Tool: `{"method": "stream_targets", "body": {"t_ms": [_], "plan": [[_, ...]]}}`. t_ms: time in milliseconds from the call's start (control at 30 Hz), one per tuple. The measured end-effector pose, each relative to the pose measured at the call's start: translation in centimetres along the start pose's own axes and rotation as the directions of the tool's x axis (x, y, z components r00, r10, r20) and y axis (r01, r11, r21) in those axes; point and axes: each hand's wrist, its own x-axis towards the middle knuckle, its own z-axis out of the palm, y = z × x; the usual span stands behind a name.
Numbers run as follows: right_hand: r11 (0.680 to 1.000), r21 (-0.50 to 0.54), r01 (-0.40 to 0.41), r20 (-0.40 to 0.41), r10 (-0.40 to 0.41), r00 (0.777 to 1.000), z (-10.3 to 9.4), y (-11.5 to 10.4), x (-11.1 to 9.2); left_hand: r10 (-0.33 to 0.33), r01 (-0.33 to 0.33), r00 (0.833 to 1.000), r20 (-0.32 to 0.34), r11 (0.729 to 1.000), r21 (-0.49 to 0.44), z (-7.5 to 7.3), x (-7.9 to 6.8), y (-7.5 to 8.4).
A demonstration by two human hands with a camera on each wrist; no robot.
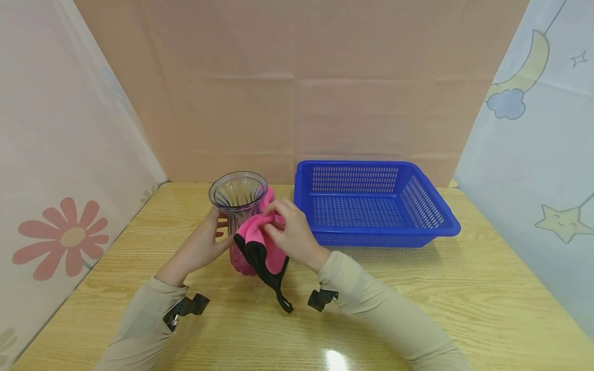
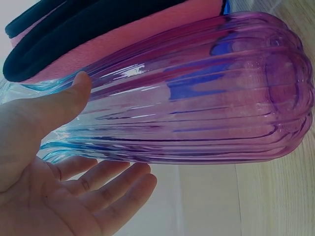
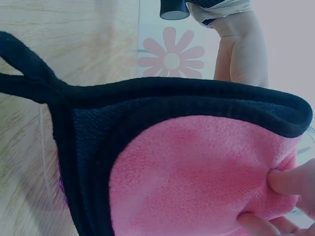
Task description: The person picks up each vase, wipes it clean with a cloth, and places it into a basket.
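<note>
A clear glass vase [image 1: 237, 219], ribbed and tinted purple-pink toward its base, stands at the left-centre of the table, its flared mouth facing up. My left hand [image 1: 202, 243] holds it from the left, thumb against the near side in the left wrist view and fingers [image 2: 125, 189] along the other side. A pink cleaning cloth [image 1: 276, 255] with black edging and a black hanging loop hangs against the vase's right side. My right hand [image 1: 294, 232] pinches the cloth between thumb and fingers, near the vase's upper part. Folds of cloth hide part of the glass.
A blue plastic basket [image 1: 371, 238] with slotted walls stands at the back right, close to my right hand. The wooden table [image 1: 464, 309] meets a tan backdrop behind and patterned panels at both sides. Both wrists carry small black cameras.
</note>
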Motion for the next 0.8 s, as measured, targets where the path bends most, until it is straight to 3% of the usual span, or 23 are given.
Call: {"method": "stream_targets", "body": {"t_ms": [800], "plan": [[0.993,-0.118,0.029,0.101,-0.017,0.995,0.05,0.98,-0.64,-0.027,0.028,0.999,0.021,1.0,-0.013,0.1,0.2,-0.16]]}}
